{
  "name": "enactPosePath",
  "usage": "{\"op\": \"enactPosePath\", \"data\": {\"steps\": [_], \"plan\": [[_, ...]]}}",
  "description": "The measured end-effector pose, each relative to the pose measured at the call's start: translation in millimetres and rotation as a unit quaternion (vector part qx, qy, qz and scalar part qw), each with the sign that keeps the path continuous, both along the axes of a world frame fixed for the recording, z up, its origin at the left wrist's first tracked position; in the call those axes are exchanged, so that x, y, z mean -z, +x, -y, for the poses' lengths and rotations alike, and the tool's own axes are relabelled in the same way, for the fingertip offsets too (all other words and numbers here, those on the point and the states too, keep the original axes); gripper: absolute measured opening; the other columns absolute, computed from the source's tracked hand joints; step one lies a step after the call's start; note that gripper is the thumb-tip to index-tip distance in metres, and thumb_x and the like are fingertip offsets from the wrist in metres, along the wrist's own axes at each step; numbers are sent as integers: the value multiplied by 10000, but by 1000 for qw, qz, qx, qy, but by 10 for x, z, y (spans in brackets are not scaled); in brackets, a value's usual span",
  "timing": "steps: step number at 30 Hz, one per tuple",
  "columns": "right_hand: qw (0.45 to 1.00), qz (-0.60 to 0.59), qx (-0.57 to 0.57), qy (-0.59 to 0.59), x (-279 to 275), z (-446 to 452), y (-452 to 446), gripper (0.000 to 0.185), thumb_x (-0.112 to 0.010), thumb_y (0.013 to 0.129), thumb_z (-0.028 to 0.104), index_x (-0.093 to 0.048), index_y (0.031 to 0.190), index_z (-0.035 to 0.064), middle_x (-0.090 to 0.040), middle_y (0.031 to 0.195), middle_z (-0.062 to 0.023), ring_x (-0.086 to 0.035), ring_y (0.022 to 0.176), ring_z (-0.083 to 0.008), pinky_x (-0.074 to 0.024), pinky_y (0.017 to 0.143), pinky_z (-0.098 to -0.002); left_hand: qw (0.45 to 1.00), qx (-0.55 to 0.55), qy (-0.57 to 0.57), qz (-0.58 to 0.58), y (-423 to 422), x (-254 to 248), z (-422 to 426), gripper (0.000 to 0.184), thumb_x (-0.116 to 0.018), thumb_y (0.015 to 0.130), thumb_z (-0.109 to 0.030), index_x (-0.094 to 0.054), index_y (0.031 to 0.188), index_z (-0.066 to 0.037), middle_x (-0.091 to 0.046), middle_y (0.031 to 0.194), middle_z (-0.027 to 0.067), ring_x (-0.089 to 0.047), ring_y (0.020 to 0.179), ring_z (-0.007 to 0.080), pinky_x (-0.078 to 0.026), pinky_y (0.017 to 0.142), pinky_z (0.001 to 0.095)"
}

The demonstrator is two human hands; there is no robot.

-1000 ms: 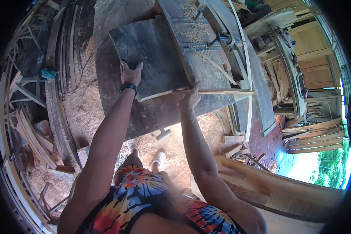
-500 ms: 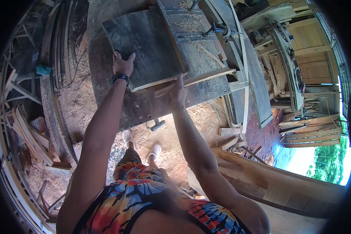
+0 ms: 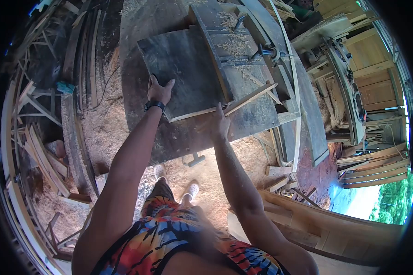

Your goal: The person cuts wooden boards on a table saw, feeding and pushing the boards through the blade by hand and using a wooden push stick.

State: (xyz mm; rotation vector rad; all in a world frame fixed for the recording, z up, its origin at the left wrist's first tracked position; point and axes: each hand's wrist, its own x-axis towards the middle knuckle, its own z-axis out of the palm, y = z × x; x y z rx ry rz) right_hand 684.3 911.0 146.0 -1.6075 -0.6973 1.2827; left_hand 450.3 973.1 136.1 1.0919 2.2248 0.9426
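Note:
A dark flat board (image 3: 183,68) lies on the worn workbench (image 3: 248,120), its pale near edge facing me. My left hand (image 3: 159,92), with a dark band at the wrist, grips the board's left edge, thumb apart on top. At the board's near right corner, my right hand (image 3: 221,124) is closed on a narrow wooden strip (image 3: 252,98). The strip slants away to the right over the bench; my hand hides its near end. Along the board's right side stands a long upright wooden fence (image 3: 211,50).
Metal clamps (image 3: 265,52) and wood shavings (image 3: 229,39) are on the bench to the right. Beneath its front edge is a metal handle (image 3: 196,159). Sawdust covers the floor (image 3: 103,133). Timber pieces (image 3: 43,160) lean at the left, and a wooden panel (image 3: 326,224) lies at lower right.
The view has shifted, so the bench sits lower and further right. The wooden strip has turned to a steeper slant in my right hand. My left hand remains at the board's left edge.

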Motion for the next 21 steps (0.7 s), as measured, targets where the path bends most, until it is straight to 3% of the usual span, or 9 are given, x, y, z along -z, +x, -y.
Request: {"op": "enactPosePath", "data": {"steps": [2, 6, 8, 10, 13, 14, 17, 18, 21], "plan": [[998, 14, -22, -50, -74, 21, 5, 387, -625, 929, 374, -609, 1034, 2, -562, 890, -50, -523, 819, -137, -423, 666, -315, 999, 33, -22, 16, -185, -125, 27, 1044, -725, 757, -532, -244, 1475, 54, -321, 1494, 285, -339, 1388, 381, -317, 1131, 403], [999, -4, 37, -14, 57, 15, -43, 419, -641, 920, 370, -582, 1102, -3, -563, 917, -53, -536, 839, -140, -441, 723, -296, 997, 29, 65, 16, -873, 161, -663, 1092, -746, 732, -552, -242, 1466, 79, -321, 1497, 283, -332, 1397, 364, -304, 1136, 391], [999, -1, 45, -7, -13, -11, -106, 436, -650, 916, 363, -565, 1134, -6, -563, 933, -55, -540, 845, -149, -449, 754, -294, 989, 2, 124, 76, -1215, 183, -1214, 1126, -761, 725, -556, -219, 1465, 97, -312, 1505, 279, -313, 1413, 344, -286, 1140, 380], [996, 70, 46, 39, 146, 59, -105, 444, -645, 914, 379, -589, 1086, -27, -573, 866, -74, -544, 792, -170, -450, 732, -331, 969, 34, 199, 142, -1572, 291, -1741, 1081, -790, 713, -529, -293, 1448, 88, -386, 1471, 254, -376, 1377, 317, -310, 1118, 369], [994, 68, 88, -1, -3, -14, -201, 412, -670, 896, 345, -599, 1061, -25, -579, 844, -69, -544, 769, -165, -446, 708, -343, 955, 58, 116, 267, -1784, 480, -2256, 894, -820, 697, -473, -487, 1353, 35, -535, 1351, 212, -502, 1264, 302, -387, 1051, 365], [992, 47, 110, -35, -82, -19, -225, 395, -684, 888, 324, -597, 1061, -19, -580, 850, -63, -543, 770, -158, -444, 702, -339, 983, 32, 118, 140, -1699, 422, -2184, 680, -840, 679, -416, -634, 1191, -19, -652, 1184, 160, -605, 1109, 277, -459, 959, 365], [979, 154, 126, 29, 223, -34, -126, 386, -707, 864, 303, -600, 1058, -13, -571, 815, -61, -538, 755, -142, -438, 682, -322, 986, -8, 131, 104, -1642, 526, -2234, 539, -851, 672, -319, -667, 1105, -57, -671, 1114, 124, -623, 1023, 244, -479, 898, 358], [985, 90, 149, -11, 145, -48, -134, 398, -711, 857, 324, -612, 1071, 4, -572, 823, -59, -541, 775, -143, -438, 696, -312, 987, -4, 124, 98, -1636, 522, -2253, 539, -853, 670, -313, -664, 1104, -54, -676, 1101, 120, -630, 1007, 245, -485, 889, 361], [982, 132, 120, -56, 46, -128, -184, 446, -724, 843, 347, -595, 1122, 24, -597, 947, -83, -551, 828, -161, -451, 756, -337, 989, -4, 116, 87, -1670, 487, -2281, 541, -857, 665, -301, -660, 1100, -47, -686, 1075, 113, -643, 975, 247, -497, 870, 368]]}}
